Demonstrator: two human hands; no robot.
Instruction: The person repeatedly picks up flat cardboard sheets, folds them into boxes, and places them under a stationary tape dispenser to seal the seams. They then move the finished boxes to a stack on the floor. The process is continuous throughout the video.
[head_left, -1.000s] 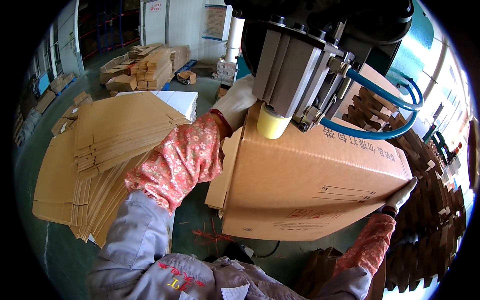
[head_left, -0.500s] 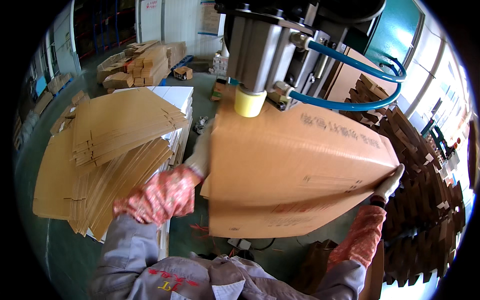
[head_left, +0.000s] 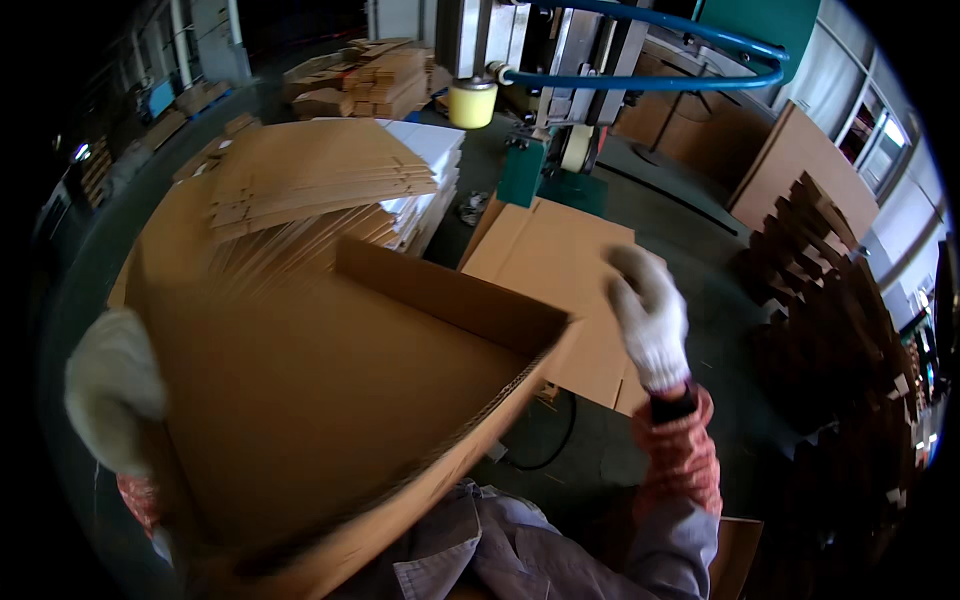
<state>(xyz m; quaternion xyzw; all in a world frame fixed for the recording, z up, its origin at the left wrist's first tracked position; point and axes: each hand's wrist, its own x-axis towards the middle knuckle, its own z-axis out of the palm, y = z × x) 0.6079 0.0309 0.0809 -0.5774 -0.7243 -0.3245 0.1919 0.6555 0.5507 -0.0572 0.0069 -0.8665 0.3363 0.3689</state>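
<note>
A shallow open cardboard box (head_left: 350,390) is tilted in front of me, its inside facing up and its walls standing. My left hand (head_left: 115,390), in a white glove and blurred by motion, grips the box's left side; part of its fingers is hidden. To the right of the box, my gloved right hand (head_left: 650,310) is raised, with its thumb and fingers apart and nothing in it. It hovers over a flat cardboard sheet (head_left: 560,270) lying under the machine (head_left: 570,70). The machine has a pale yellow roller (head_left: 471,104) and blue hoses (head_left: 650,80).
Flat cardboard blanks (head_left: 310,170) are stacked at left, beside a white stack (head_left: 430,150). Further back lies another cardboard pile (head_left: 385,80). Dark stacked cardboard pieces (head_left: 820,330) stand at right, with a large board (head_left: 805,175) leaning behind them. A cable (head_left: 565,440) runs along the floor.
The box has come away from the machine, swinging left and toward me, and now shows its inside. My right hand has let go of it. The flat sheet is now uncovered.
</note>
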